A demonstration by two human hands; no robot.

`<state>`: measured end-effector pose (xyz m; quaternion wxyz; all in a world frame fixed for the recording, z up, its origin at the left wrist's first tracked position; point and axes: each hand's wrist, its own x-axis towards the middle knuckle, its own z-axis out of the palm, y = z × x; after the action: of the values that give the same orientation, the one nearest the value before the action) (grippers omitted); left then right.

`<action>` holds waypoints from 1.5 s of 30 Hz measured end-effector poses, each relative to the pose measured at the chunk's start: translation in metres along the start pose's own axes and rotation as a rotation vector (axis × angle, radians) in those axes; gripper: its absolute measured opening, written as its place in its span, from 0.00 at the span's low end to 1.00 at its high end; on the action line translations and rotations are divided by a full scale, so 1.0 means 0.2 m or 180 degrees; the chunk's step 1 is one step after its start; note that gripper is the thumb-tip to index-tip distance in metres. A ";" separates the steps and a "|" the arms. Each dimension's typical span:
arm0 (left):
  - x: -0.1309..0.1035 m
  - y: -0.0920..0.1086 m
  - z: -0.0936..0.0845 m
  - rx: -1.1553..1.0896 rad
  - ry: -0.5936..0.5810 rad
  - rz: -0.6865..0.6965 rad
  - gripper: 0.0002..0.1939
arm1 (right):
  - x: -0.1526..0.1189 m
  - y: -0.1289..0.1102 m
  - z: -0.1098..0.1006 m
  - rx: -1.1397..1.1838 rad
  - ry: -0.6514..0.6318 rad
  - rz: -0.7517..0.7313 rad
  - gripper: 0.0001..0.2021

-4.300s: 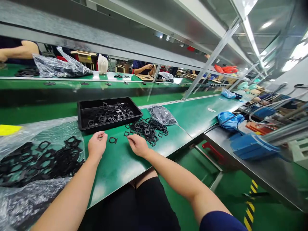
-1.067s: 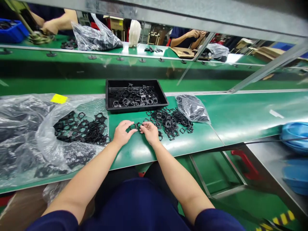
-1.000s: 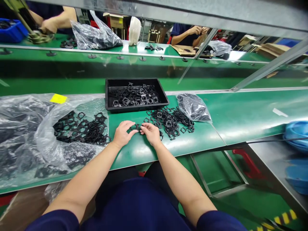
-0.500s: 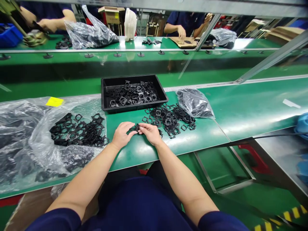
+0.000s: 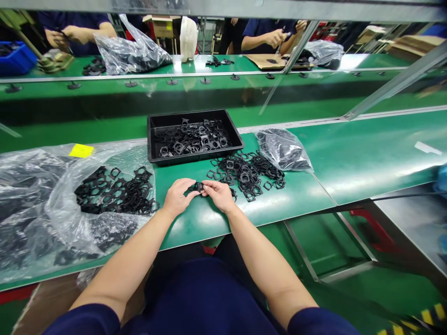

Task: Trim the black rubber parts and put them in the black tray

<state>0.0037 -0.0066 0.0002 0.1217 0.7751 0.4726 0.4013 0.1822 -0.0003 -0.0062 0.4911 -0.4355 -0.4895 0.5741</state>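
Note:
Between my two hands, just above the green bench, is a small black plastic ring part. My left hand pinches its left side with thumb and fingers. On the other side the fingertips of my right hand close on it; whether it is one piece or two pressed together I cannot tell. Right of my right hand lies a loose pile of black rings. Left of my left hand, more black ring parts spill from the mouth of a clear plastic bag.
Behind my hands stands a black tray holding many black parts. A filled clear bag lies right of the pile. Beyond runs a green conveyor with spaced black pieces. Two co-workers' hands work across it, near a white fan.
The ring part between my hands has turned and now faces flatter toward me. My hands stay in nearly the same place. Across the conveyor, a co-worker's hand has lifted from the cardboard.

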 end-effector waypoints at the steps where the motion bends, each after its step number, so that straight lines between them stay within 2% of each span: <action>1: 0.00 0.00 0.00 0.0008 0.0060 -0.0029 0.17 | 0.00 0.00 0.00 -0.0006 0.0016 0.0006 0.16; 4: 0.00 0.01 0.00 0.0073 0.0181 0.0013 0.17 | 0.00 0.00 0.00 0.0014 0.0007 -0.0010 0.14; 10: 0.00 0.03 0.01 -0.0036 0.0069 0.0381 0.16 | 0.01 0.01 0.01 0.0213 -0.0237 0.0003 0.15; 19: 0.00 0.04 0.02 -0.0091 -0.0064 0.0323 0.17 | 0.00 -0.01 0.00 0.0447 -0.0338 0.0079 0.18; 28: 0.01 0.07 0.04 -0.0313 0.0163 0.0308 0.16 | 0.00 -0.03 0.00 0.0698 -0.0242 0.0136 0.19; 37: 0.01 0.04 0.04 -0.0496 -0.0140 0.0139 0.16 | 0.01 0.00 -0.01 0.0582 -0.0413 0.0111 0.19; 45: 0.02 0.07 0.06 -0.0638 0.0082 0.0056 0.17 | 0.00 -0.04 -0.01 0.0849 -0.0242 0.0142 0.21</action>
<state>0.0218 -0.0093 0.0029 0.1891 0.7579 0.4248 0.4576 0.1858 0.0014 0.0010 0.5128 -0.3551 -0.4173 0.6609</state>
